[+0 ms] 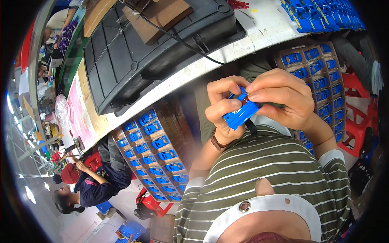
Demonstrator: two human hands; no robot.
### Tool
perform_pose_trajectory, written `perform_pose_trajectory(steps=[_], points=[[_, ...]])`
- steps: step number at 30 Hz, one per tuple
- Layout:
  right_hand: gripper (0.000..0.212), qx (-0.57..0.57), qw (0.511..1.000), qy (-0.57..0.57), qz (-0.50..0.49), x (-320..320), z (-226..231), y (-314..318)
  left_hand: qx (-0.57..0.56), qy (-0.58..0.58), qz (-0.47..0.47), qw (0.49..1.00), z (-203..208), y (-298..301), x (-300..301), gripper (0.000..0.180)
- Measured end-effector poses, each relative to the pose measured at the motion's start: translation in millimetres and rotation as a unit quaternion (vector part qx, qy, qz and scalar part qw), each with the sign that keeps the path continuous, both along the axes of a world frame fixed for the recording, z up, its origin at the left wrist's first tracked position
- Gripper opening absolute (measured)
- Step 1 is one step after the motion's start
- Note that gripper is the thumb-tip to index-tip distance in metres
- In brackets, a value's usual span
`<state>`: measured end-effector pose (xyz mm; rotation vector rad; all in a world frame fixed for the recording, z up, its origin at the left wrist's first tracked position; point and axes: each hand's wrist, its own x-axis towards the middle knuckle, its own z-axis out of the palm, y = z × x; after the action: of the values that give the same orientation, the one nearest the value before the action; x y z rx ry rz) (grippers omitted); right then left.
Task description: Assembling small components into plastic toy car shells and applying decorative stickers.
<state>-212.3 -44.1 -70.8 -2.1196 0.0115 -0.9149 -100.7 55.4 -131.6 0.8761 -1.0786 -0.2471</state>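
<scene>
Closest to me, filling the lower middle, is my striped shirt [267, 170] with its pale collar [263, 206]. Above it, my left hand [223, 101] is curled shut, thumb and fingers gripping one side of the blue toy car [243, 115], which sits tilted in front of my belly. From the right, my right hand [287, 97] has its fingertips bunched on the car's upper end, beside a dark red part [245, 100]; whether they pinch that piece or just press, I can't tell. So, fitting work, I'd judge, seating the part in the body. Next calls for a firm left hold and a small, straight push from the right.

Now the surroundings! Far left, a lamp [29, 194] glows, then a seated co-worker in a dark top [95, 190]. Crumpled clear plastic [62, 111] lies on the bench [259, 36], and beyond it a big black bin [162, 52] with a wooden block [162, 16] on top. Below the bench edge, a brown divided tray [176, 125] of blue cars. Over right, another tray [304, 62] of them, blue pieces [320, 14] in rows on the bench above, and finally red stools [354, 141].
</scene>
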Motion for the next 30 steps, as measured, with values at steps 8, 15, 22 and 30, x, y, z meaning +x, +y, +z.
perform_pose_trajectory(steps=[8,15,22,30], points=[[0.029,0.034,0.999,-0.009,-0.037,1.7,-6.2,-2.3,0.001,-0.016,0.0,1.0,-4.9,-5.2,3.1,0.023],[0.028,0.057,0.997,0.01,-0.055,8.0,-9.7,-2.0,0.116,-0.026,0.059,0.991,3.0,1.8,2.9,0.018],[0.078,0.077,0.997,0.01,0.002,5.6,-27.7,0.6,0.138,0.413,0.006,0.9,52.0,-10.2,12.5,0.044],[0.074,0.001,0.998,-0.021,-0.065,1.1,-44.2,24.6,0.2,0.462,0.075,0.861,57.0,-13.7,13.5,0.044]])
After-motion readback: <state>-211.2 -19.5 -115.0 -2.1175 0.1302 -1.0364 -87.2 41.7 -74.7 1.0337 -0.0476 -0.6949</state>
